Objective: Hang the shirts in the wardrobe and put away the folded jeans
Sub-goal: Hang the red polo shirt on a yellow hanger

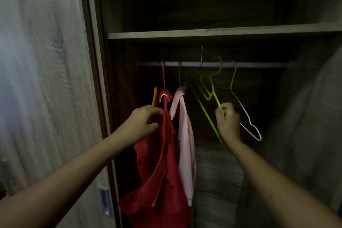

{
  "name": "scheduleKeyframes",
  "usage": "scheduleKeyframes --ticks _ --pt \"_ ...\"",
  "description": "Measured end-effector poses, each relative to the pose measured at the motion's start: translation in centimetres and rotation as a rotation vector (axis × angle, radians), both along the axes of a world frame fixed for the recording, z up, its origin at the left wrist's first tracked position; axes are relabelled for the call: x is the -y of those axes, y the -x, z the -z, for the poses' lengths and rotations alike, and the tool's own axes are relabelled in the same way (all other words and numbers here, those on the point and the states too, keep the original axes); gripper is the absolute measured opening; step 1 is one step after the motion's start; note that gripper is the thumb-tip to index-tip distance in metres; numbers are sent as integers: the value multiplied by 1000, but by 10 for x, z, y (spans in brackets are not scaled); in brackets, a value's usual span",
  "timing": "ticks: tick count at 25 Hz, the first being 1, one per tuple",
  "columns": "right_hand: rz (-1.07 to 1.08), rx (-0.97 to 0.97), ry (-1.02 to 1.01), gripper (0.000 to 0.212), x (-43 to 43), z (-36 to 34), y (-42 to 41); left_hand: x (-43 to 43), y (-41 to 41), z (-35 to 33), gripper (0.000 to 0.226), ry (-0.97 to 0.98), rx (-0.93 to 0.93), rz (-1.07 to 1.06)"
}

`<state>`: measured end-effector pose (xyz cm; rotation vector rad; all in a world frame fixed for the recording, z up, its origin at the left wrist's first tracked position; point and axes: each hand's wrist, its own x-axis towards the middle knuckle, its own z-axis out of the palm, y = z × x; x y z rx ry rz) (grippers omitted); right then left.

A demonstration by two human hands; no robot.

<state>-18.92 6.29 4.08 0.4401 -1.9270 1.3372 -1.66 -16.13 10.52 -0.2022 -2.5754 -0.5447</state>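
A red shirt (162,163) hangs on a pink hanger from the wardrobe rail (259,65) at the left. My left hand (142,124) grips the shirt's shoulder. Beside it a pink shirt (186,135) hangs on a green hanger. My right hand (228,122) pinches the lower arm of a yellow-green hanger (209,87), which is tilted with its hook at the rail. A bare white wire hanger (244,111) hangs just right of my right hand. No jeans are in view.
A wooden shelf (222,32) runs above the rail, dark above it. The sliding door (46,79) with a recessed handle (104,201) stands at the left. An orange hanger (154,96) sits behind the red shirt. The wardrobe's right side is dim.
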Motion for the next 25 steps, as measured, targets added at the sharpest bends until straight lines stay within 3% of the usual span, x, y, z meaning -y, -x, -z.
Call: scheduleKeyframes --ticks 5,7,9,11,15,21,25 --pt "-152 236 18 25 -4 51 2 -15 10 -3 43 37 58 23" --pt "-238 269 115 22 -7 49 -9 -23 9 -4 43 32 77 36" --pt "-203 196 192 13 -13 49 -27 -34 7 -4 43 -37 132 55" --pt "-155 110 211 20 -21 49 -50 -45 4 -4 42 -110 186 90" --pt "-303 78 390 27 -25 25 -94 -62 7 1 45 -142 299 130" --pt "-243 -130 245 21 -34 14 -139 -81 9 25 46 -203 435 149" --pt "-294 -188 340 20 -32 3 -166 -87 10 38 46 -302 516 106"
